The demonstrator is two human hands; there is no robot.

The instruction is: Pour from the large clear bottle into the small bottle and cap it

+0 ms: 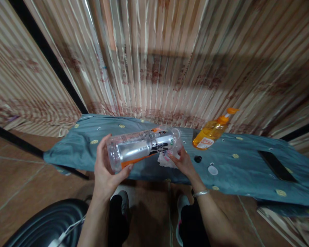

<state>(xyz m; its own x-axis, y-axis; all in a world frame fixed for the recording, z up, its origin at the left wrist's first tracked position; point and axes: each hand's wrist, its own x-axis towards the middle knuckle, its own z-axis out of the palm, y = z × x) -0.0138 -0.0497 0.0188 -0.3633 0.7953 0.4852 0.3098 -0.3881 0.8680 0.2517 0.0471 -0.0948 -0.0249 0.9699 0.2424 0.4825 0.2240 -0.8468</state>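
My left hand (106, 171) grips the base of a clear plastic bottle (141, 145) with a silver, black and orange label, held sideways over the blue-grey cloth-covered table (98, 151). My right hand (183, 161) is at the bottle's neck end, its fingers on the mouth of the bottle and a white cloth (165, 161) bunched under it. A silver bangle is on my right wrist.
An orange dish-soap bottle (211, 132) with a pump top stands tilted at the back of the table. A small black cap (197, 159) and a white round lid (212, 170) lie near my right hand. A black phone (276, 166) lies to the right. Striped curtain behind.
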